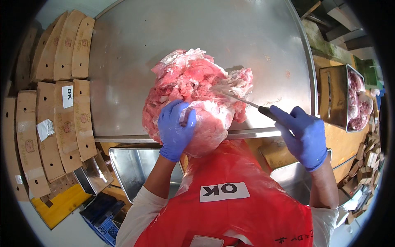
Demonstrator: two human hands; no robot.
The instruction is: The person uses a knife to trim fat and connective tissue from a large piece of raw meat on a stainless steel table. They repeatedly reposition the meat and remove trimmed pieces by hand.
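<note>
A large, ragged piece of raw meat point(203, 119), pink with white fat, lies at the near edge of a metal table point(197, 29) and overhangs it slightly. My left hand point(176, 127), in a blue glove, presses on the meat's near left side with its fingers curled into it. In my blue-gloved right hand point(302, 133) is a knife point(247, 101), gripped by its dark handle. Its blade points left and reaches the meat's right side, where a pale flap of fat point(238, 84) hangs outward. The blade's tip is hard to make out against the meat.
Cardboard boxes point(66, 119) are stacked along the table's left side. A metal tub point(131, 164) stands below the near edge at left, another point(292, 177) at right. Farther right, a metal bin point(335, 99) holds meat pieces point(358, 107). A blue crate point(107, 224) sits low at left.
</note>
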